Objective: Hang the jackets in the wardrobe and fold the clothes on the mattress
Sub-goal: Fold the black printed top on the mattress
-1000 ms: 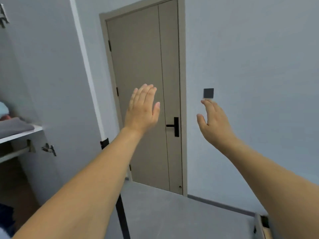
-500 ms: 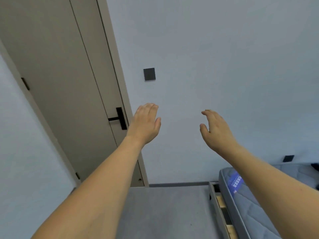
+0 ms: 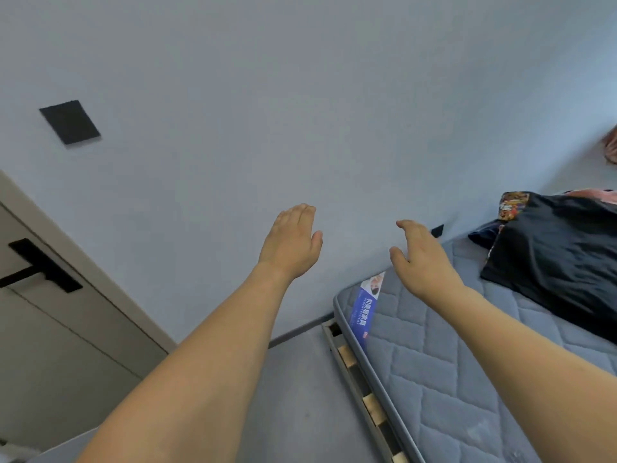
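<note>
Both arms are stretched forward with nothing in either hand. My left hand (image 3: 291, 243) hovers in front of the wall, fingers straight. My right hand (image 3: 421, 259) is raised over the near corner of the grey quilted mattress (image 3: 434, 372), fingers relaxed. A black garment (image 3: 561, 259) with a patterned lining lies on the mattress at the right, well beyond my right hand. A bit of pink cloth (image 3: 601, 194) shows behind it. The wardrobe is out of view.
A beige door (image 3: 50, 332) with a black handle (image 3: 40, 267) is at the lower left. A dark wall switch (image 3: 70, 121) sits on the blue-grey wall. The wooden slatted bed frame (image 3: 364, 389) edges the mattress, with grey floor (image 3: 300, 396) between door and bed.
The view has swung right, away from the wardrobe and door toward the mattress. The black garment has come into sight. Both hands stay empty and raised.
</note>
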Tool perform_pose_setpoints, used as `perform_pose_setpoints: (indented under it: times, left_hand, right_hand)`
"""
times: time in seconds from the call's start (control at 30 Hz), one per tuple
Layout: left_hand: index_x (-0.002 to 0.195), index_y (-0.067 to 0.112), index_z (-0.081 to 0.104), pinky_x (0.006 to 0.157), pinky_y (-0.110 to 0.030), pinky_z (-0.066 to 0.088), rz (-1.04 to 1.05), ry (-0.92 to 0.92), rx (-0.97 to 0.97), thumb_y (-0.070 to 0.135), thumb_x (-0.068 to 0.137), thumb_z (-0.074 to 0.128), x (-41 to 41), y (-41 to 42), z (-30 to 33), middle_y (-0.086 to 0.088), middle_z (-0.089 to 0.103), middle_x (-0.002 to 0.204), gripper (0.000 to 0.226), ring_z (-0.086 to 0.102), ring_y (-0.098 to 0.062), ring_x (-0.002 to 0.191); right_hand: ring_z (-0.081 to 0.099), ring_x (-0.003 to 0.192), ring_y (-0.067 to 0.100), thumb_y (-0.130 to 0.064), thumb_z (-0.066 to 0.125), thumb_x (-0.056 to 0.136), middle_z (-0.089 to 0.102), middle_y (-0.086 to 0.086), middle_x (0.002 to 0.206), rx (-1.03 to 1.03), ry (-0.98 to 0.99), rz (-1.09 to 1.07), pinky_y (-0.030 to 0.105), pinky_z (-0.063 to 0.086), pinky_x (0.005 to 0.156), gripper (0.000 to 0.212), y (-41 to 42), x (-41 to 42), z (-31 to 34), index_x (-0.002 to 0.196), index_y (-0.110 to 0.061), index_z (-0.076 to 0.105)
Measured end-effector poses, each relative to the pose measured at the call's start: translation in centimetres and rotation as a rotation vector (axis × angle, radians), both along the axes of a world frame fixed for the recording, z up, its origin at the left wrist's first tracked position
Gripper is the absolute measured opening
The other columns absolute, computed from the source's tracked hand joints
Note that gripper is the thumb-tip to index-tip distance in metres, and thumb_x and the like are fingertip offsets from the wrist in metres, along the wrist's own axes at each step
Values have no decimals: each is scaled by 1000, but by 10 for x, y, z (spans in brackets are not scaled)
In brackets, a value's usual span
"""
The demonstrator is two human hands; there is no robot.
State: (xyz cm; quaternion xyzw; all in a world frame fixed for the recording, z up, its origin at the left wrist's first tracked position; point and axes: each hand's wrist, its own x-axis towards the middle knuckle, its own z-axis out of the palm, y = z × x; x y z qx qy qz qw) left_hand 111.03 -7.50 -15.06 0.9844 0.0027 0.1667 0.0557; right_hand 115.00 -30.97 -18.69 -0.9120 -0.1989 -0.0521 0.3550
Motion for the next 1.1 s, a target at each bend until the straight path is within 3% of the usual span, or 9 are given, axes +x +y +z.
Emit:
perform_pose_setpoints:
  times: [0.27,0.43,0.67,0.77,0.87,0.97,1.03,1.1]
  left_hand:
    - [150,6,33,119,-34,18,-232,138,9,28,102,43,171,-114,-56,-11,34,156,53,29,-26,143]
    - [151,8,31,119,-32,17,-354,269,16,27,102,43,271,-171,-124,-9,31,158,54,27,-25,145]
    - [146,3,39,117,-33,23,-496,460,-14,18,97,49,423,-257,-312,-13,36,153,52,35,-27,139]
    - [148,4,35,117,-32,21,-575,566,1,18,97,48,473,-306,-407,-12,30,156,54,30,-25,142]
    - [150,9,32,117,-40,24,-630,616,-37,20,95,49,519,-371,-491,-8,25,158,58,27,-27,143]
    - [154,23,20,116,-60,17,-600,708,-67,28,94,48,561,-436,-565,1,11,162,66,9,-24,149]
    - [154,38,5,109,-74,3,-506,772,-1,50,93,44,580,-466,-617,8,-8,163,74,-12,-20,150]
    - [152,46,-5,98,-79,-12,-398,634,70,77,84,30,581,-478,-665,8,-16,160,82,-22,-22,148]
  right_hand:
    - [41,132,34,-12,52,97,44,21,145,1,161,-256,37,29,109,50,-127,117,-84,143,2,38]
    - [37,137,30,-14,51,97,39,15,150,-8,284,-412,36,27,112,53,-189,180,-152,146,-2,35]
    - [39,135,30,-12,52,94,40,12,150,-104,371,-603,37,31,112,55,-269,298,-304,146,-5,36]
    - [40,135,30,-12,53,92,40,12,150,-198,390,-665,38,30,113,57,-313,341,-388,146,-4,37]
    - [28,142,31,-19,56,91,24,17,158,-398,379,-739,41,22,116,63,-358,375,-474,149,-4,34]
    - [6,149,29,-40,59,90,6,14,162,-523,394,-807,47,4,121,79,-402,407,-547,154,-13,21]
    - [-6,150,27,-59,53,87,-4,7,163,-594,440,-807,49,-7,120,89,-430,421,-592,156,-24,10]
    - [-3,150,28,-66,45,84,2,6,163,-613,338,-793,49,-9,120,87,-448,425,-632,155,-28,13]
